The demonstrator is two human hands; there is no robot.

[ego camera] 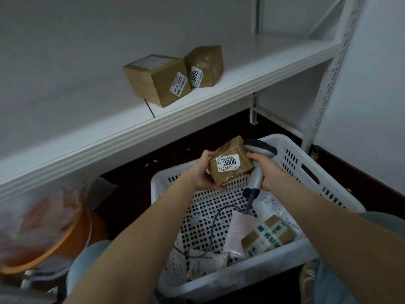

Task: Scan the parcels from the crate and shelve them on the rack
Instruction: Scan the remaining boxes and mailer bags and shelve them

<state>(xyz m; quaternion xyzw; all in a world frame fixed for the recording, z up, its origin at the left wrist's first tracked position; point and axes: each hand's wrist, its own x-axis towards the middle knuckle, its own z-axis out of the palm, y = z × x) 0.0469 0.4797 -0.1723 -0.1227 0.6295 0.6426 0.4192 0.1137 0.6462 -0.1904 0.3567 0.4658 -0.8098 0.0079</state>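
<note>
Brown taped parcel [230,163] labelled 3006 held above white crate [291,163], left hand [202,172] curled under it, right hand [266,170] wrapped round grey scanner [258,154] handle, two parcels on rack shelf [241,84]

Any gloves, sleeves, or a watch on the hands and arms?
No gloves: the left hand and right hand are bare, with no rings or watch visible. The left forearm and right forearm are uncovered too. A grey-blue cloth edge by the right upper arm looks like a short sleeve.
</note>
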